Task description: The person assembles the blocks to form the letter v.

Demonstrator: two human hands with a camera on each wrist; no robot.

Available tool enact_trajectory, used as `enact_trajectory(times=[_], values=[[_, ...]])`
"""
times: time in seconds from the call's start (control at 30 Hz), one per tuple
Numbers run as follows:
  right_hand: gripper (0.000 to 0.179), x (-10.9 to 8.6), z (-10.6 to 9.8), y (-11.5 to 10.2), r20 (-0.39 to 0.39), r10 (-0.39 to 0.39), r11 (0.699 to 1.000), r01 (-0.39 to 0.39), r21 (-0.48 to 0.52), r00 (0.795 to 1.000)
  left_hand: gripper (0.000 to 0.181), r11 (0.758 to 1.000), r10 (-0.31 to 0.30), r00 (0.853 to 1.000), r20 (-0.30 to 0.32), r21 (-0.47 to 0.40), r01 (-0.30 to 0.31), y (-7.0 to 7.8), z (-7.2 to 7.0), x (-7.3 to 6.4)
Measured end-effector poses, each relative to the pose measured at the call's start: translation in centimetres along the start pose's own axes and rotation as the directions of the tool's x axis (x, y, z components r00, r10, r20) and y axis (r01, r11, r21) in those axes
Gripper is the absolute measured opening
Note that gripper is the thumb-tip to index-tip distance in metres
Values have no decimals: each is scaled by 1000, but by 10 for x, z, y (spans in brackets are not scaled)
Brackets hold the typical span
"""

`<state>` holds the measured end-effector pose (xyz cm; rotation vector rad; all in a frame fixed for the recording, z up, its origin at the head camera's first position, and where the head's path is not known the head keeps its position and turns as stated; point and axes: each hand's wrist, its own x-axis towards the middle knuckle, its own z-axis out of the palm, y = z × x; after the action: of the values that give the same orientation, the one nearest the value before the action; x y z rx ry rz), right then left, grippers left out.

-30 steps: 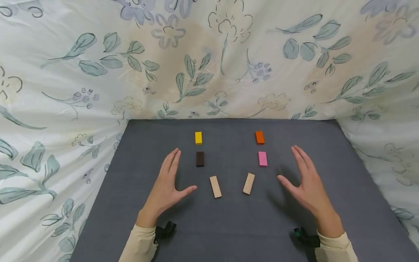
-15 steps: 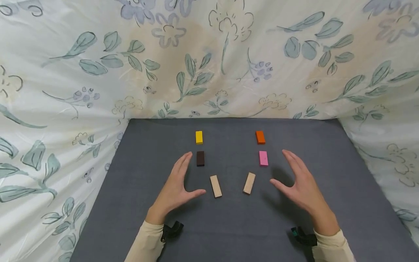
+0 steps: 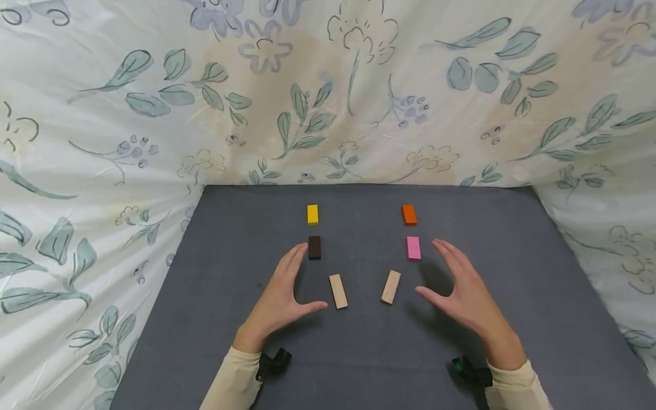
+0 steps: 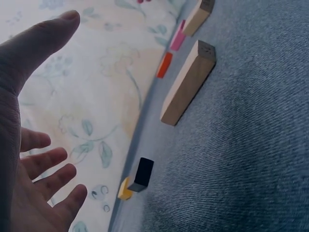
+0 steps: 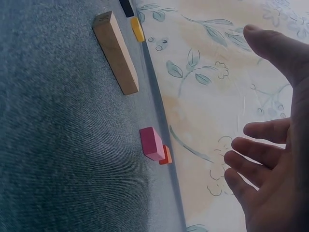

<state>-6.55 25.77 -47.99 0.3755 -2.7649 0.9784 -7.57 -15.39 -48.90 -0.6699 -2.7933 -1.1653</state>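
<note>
My left hand (image 3: 279, 296), thumb spread wide from the fingers, hovers left of a plain wooden block (image 3: 338, 291) and a dark brown block (image 3: 314, 247). Its palm shows nothing held in the left wrist view. On the other side my right hand (image 3: 466, 290) is spread the same way, right of a second wooden block (image 3: 390, 287) and a pink block (image 3: 413, 248). It too holds nothing, and its shadow falls on the cloth below. The two wooden blocks lie flat, slanting so their far ends lean apart. Farther back lie a yellow block (image 3: 312, 214) and an orange block (image 3: 409, 214).
The blocks lie on a dark grey cloth-covered table (image 3: 359, 364). A floral curtain (image 3: 328, 102) hangs along its back edge and at both sides. A black wrist strap (image 3: 275, 363) sits on the left wrist, another strap (image 3: 471, 373) on the right.
Both hands have moved inward over the table, the left hand to the right and the right hand to the left, each nearer the blocks. The blocks have stayed where they were.
</note>
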Motion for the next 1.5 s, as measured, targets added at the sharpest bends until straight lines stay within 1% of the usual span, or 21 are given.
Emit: enact_trajectory(times=[0.13, 0.37, 0.57, 0.8, 1.0, 1.3, 1.5], values=[[105, 0, 2, -2, 16, 9, 1000, -9, -14, 1000, 127, 1000, -16, 1000, 8, -5, 16, -1, 2, 0], [106, 0, 4, -4, 36, 12, 1000, -12, -11, 999, 127, 1000, 0, 1000, 5, -7, 1, 0, 3, 2], [106, 1, 8, -5, 59, 18, 1000, -18, -8, 998, 126, 1000, -8, 1000, 13, -6, 8, 2, 5, 3], [106, 2, 10, -7, 67, 23, 1000, -22, -6, 998, 126, 1000, -9, 1000, 15, -4, 9, 0, 6, 1], [105, 0, 11, -6, 57, 21, 1000, -21, -1, 998, 128, 1000, -8, 1000, 24, -7, 8, -2, 6, 0], [107, -1, 12, -4, 57, 23, 1000, -23, 1, 998, 127, 1000, -12, 999, 30, 2, 12, -1, 8, 1], [107, -1, 14, -5, 70, 28, 1000, -28, -3, 997, 127, 999, -34, 998, 45, 8, 33, 1, 9, 2]])
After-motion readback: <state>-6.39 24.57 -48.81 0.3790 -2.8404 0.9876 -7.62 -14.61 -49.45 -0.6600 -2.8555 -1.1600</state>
